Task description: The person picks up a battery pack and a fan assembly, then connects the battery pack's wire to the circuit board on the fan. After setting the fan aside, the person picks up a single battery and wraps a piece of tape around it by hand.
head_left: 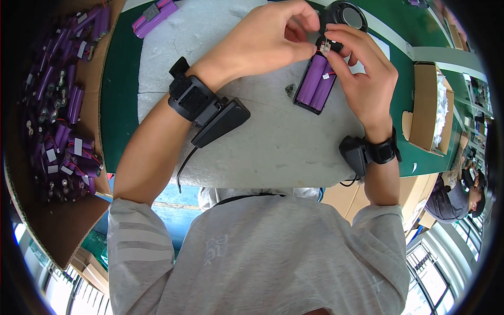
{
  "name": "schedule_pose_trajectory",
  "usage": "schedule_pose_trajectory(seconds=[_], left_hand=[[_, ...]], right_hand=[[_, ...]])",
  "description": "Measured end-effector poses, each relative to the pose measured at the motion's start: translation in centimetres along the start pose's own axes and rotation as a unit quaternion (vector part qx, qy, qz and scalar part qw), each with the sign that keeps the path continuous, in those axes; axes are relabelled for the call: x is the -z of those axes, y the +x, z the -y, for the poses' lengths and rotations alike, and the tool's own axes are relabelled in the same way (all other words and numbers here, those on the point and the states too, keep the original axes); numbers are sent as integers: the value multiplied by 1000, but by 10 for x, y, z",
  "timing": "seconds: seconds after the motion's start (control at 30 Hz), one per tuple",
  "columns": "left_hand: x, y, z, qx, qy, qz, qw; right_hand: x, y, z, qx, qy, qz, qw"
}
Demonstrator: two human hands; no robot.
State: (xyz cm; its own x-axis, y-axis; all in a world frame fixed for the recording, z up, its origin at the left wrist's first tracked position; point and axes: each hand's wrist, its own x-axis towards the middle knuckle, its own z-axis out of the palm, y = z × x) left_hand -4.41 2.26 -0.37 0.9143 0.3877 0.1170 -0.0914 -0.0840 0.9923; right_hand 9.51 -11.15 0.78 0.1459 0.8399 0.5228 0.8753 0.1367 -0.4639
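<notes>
A black device with a round, grille-like head (pixel 346 16) lies at the far side of the work surface. Its long open housing holds a pair of purple battery cells (pixel 315 81) with a small white connector (pixel 326 76) on red wire. My right hand (pixel 370 73) pinches a small light-coloured part, perhaps a circuit board (pixel 325 46), between thumb and fingers at the housing's far end. Beside it, my left hand (pixel 262 42) is curled, its thumb tip by that part and red wire; what its fingers grip is hidden.
Many purple battery packs (pixel 73 105) fill a large cardboard box at left. One more battery pack (pixel 155 18) rests on the pale foam mat (pixel 252 142). An opened small carton (pixel 425 105) stands at right on the green table (pixel 119 105). Another person (pixel 454 199) sits far right.
</notes>
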Motion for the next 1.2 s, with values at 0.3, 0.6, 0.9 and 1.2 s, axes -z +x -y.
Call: schedule_pose_trajectory(seconds=[0.3, 0.6, 0.9, 1.2], left_hand=[[2, 1, -3, 5, 136, 20, 990], [3, -2, -8, 18, 120, 8, 993], [2, -4, 2, -160, 245, -25, 956], [3, -5, 8, -171, 251, -25, 952]], right_hand=[[3, 0, -1, 33, -19, -2, 999], [9, 1, 1, 94, -80, 39, 992], [8, 4, 6, 57, -17, -3, 998], [7, -1, 8, -83, -11, -17, 996]])
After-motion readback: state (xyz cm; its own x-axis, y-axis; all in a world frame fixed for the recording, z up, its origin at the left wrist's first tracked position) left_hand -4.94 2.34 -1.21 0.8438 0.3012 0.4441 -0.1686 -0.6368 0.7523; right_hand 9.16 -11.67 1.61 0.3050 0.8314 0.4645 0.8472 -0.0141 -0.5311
